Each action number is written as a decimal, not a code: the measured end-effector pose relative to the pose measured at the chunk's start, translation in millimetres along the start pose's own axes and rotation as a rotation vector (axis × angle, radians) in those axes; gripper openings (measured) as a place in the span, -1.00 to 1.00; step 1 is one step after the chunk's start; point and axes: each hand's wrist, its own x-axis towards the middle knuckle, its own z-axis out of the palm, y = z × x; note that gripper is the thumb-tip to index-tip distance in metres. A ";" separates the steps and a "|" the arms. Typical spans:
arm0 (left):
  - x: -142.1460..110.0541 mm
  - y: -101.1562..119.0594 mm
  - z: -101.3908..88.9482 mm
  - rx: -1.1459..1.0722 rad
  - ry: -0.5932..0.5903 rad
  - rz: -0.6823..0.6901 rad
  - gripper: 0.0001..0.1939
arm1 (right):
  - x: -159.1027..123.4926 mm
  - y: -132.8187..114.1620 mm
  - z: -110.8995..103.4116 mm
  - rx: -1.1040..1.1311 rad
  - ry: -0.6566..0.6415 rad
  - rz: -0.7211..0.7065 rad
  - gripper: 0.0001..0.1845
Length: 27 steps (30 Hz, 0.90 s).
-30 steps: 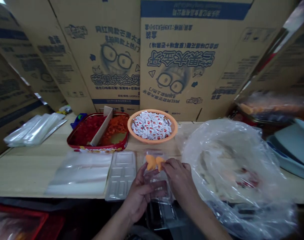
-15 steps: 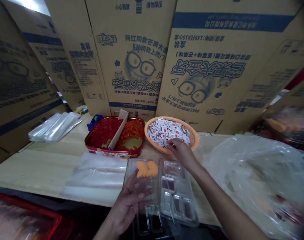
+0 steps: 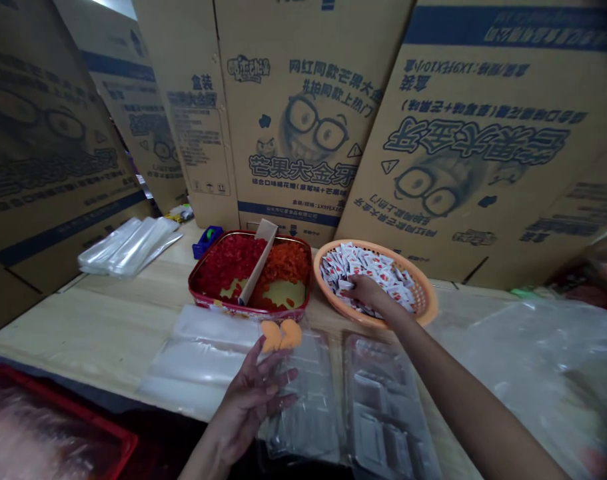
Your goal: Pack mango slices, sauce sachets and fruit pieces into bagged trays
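Two orange mango-shaped pieces [image 3: 281, 335] lie at the top end of a clear plastic tray [image 3: 300, 400]. My left hand [image 3: 250, 400] is at that tray's left edge, fingers spread and seemingly holding it, just below the pieces. My right hand [image 3: 368, 293] reaches into an orange plastic basket [image 3: 426, 307] and rests among many white sachets with red print [image 3: 378, 277]. Its fingertips are hidden among them. Another clear compartment tray [image 3: 388, 407] lies to the right of the first.
A red tin [image 3: 203, 303] holds diced red and orange food, split by a cardboard divider [image 3: 257, 267]. Flat plastic sheets [image 3: 198, 353] lie on the wooden table [image 3: 83, 327]. A large clear bag [image 3: 528, 340] lies at right. Printed cartons [image 3: 298, 113] stand behind.
My right hand has left the orange pieces and moved into the basket of sachets. The view has swung left, and the second clear tray now lies on the table.
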 end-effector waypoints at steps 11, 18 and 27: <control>9.7 0.8 7.1 -0.006 -0.013 0.059 -0.14 | -39.1 -6.8 -21.8 0.465 0.175 0.103 -0.65; 12.2 -0.9 12.5 -0.046 -0.051 0.127 -0.06 | -107.6 -74.6 12.4 0.711 -0.366 -0.112 -0.78; 19.3 -13.2 26.1 -0.085 0.091 0.333 -0.03 | -149.6 -101.4 75.9 0.341 -0.084 -0.280 -0.94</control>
